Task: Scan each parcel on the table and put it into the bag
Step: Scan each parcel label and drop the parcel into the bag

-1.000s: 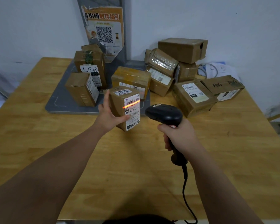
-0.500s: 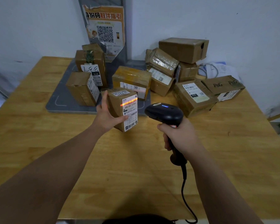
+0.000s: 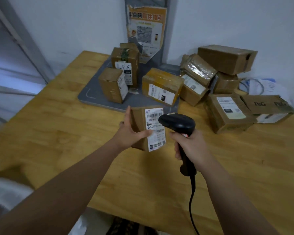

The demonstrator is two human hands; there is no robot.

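Note:
My left hand grips a small brown parcel with a white shipping label, held above the wooden table, thumb across its front face. My right hand grips the handle of a black corded barcode scanner, whose head sits just in front of the parcel's label. No scan line shows on the label. Several more cardboard parcels lie on the table behind. At the lower left edge shows a white plastic bag.
A grey scale platform carries three parcels at the back. A pile of boxes fills the back right, with papers and a cable behind it. A poster with a QR code hangs on the wall. The scanner cord trails toward the table's front edge.
The red scan line on the label has gone out. The view has swung left and the parcel has tilted, with the scanner head now closer to the label. The white bag came into view.

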